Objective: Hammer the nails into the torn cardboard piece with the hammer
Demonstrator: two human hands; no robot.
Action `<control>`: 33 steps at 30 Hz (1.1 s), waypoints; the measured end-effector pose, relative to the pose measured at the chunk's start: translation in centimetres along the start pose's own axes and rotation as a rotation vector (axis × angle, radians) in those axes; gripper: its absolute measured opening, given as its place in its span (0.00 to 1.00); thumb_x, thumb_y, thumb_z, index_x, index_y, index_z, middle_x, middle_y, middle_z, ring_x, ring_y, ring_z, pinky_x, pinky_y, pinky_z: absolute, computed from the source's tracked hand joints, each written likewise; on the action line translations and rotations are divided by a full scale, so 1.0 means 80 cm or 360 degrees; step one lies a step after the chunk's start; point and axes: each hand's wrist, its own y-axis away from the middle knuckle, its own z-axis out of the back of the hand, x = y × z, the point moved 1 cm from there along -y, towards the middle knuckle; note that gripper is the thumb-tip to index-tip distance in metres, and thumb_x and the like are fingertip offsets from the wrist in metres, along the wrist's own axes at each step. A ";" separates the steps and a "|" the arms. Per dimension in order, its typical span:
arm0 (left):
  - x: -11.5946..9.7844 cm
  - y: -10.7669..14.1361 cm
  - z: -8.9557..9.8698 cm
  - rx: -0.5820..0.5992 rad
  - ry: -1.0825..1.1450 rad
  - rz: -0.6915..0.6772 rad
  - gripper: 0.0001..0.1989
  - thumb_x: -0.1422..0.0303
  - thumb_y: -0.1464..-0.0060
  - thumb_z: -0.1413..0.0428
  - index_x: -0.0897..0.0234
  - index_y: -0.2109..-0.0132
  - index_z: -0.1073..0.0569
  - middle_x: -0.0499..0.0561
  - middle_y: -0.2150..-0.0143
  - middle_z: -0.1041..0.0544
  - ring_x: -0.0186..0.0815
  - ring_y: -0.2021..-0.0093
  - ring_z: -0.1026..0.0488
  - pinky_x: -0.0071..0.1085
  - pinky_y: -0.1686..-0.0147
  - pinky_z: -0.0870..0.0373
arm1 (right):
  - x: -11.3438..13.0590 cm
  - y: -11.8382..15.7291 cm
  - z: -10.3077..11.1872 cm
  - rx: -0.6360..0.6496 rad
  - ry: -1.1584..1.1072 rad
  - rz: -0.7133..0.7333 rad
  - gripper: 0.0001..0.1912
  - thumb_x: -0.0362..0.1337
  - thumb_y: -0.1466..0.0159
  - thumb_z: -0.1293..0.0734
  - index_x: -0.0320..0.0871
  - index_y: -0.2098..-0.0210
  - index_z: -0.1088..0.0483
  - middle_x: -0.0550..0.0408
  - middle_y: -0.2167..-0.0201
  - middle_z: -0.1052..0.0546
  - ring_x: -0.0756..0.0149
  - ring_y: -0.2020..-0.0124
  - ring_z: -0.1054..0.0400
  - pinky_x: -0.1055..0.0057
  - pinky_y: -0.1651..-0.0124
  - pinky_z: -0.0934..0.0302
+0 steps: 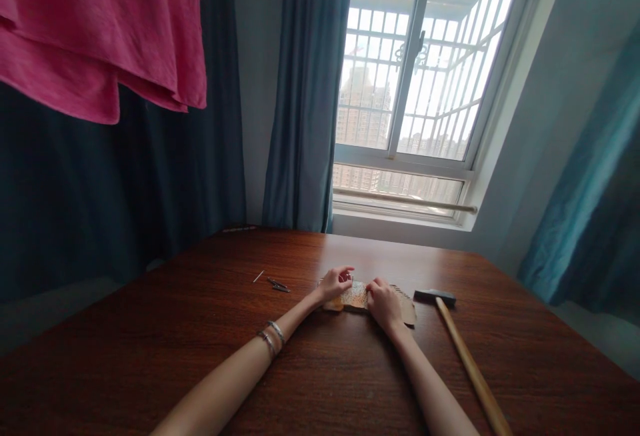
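Note:
A brown piece of cardboard lies on the table under my two hands, and a speckled white-and-orange piece shows on it between them. My left hand is at its left end, thumb and index finger curled towards each other around something thin and dark, too small to name. Over the right part, my right hand rests with its fingers curled down, touching the speckled piece; its fingertips are partly hidden. A hammer with a long wooden handle lies just right of the cardboard.
On the brown wooden table, a few small dark metal pieces and a thin white stick lie left of my left hand. A pink cloth hangs at upper left. Blue curtains and a barred window stand behind.

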 end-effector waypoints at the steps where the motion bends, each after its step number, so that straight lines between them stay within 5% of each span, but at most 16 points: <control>1: -0.001 0.001 0.001 -0.0039 0.0007 0.0002 0.22 0.73 0.55 0.48 0.68 0.50 0.29 0.50 0.68 0.25 0.31 0.69 0.30 0.26 0.67 0.33 | 0.000 0.001 0.000 -0.0009 -0.0005 0.0002 0.13 0.30 0.38 0.44 0.41 0.64 0.29 0.49 0.62 0.29 0.65 0.58 0.36 0.73 0.55 0.46; 4: -0.003 0.004 0.013 -0.0170 -0.0056 0.0012 0.20 0.75 0.55 0.51 0.67 0.52 0.28 0.51 0.66 0.25 0.31 0.68 0.30 0.26 0.66 0.33 | -0.001 0.001 0.000 -0.0023 -0.0017 0.0002 0.13 0.29 0.39 0.44 0.42 0.65 0.29 0.50 0.62 0.28 0.65 0.59 0.35 0.74 0.56 0.46; 7: 0.000 0.008 0.051 -0.0236 -0.0253 0.0047 0.15 0.75 0.56 0.50 0.66 0.60 0.24 0.51 0.67 0.25 0.32 0.67 0.30 0.27 0.66 0.34 | -0.001 0.002 0.000 -0.0032 -0.0029 0.0004 0.13 0.29 0.39 0.44 0.41 0.66 0.28 0.50 0.63 0.28 0.66 0.59 0.35 0.74 0.56 0.46; 14: 0.035 0.029 0.211 -0.0260 -0.0767 0.0515 0.10 0.71 0.59 0.47 0.66 0.68 0.23 0.52 0.67 0.22 0.36 0.64 0.28 0.27 0.63 0.34 | -0.001 0.005 0.000 -0.0052 -0.0027 -0.0011 0.13 0.30 0.38 0.45 0.41 0.66 0.29 0.50 0.62 0.28 0.66 0.60 0.35 0.74 0.59 0.46; 18: 0.055 0.055 0.275 -0.0091 -0.1008 0.0872 0.06 0.70 0.63 0.45 0.66 0.75 0.24 0.51 0.74 0.23 0.37 0.68 0.27 0.25 0.68 0.36 | 0.000 0.005 0.000 -0.0053 -0.0018 -0.0008 0.13 0.30 0.38 0.45 0.41 0.67 0.29 0.50 0.62 0.28 0.66 0.59 0.35 0.74 0.58 0.46; 25: 0.056 0.087 0.294 0.0139 -0.1112 0.1184 0.11 0.62 0.67 0.43 0.67 0.83 0.29 0.49 0.88 0.36 0.33 0.83 0.36 0.29 0.78 0.38 | 0.002 0.008 0.002 -0.0057 -0.0026 0.0005 0.13 0.30 0.38 0.44 0.41 0.65 0.28 0.49 0.62 0.28 0.66 0.59 0.34 0.74 0.59 0.46; 33: 0.047 0.079 0.286 0.0158 -0.1201 0.1177 0.10 0.65 0.68 0.42 0.67 0.83 0.32 0.50 0.86 0.34 0.37 0.79 0.32 0.30 0.75 0.36 | 0.001 0.007 0.000 -0.0071 -0.0015 0.0024 0.12 0.29 0.39 0.44 0.40 0.66 0.29 0.50 0.63 0.28 0.66 0.60 0.35 0.74 0.58 0.46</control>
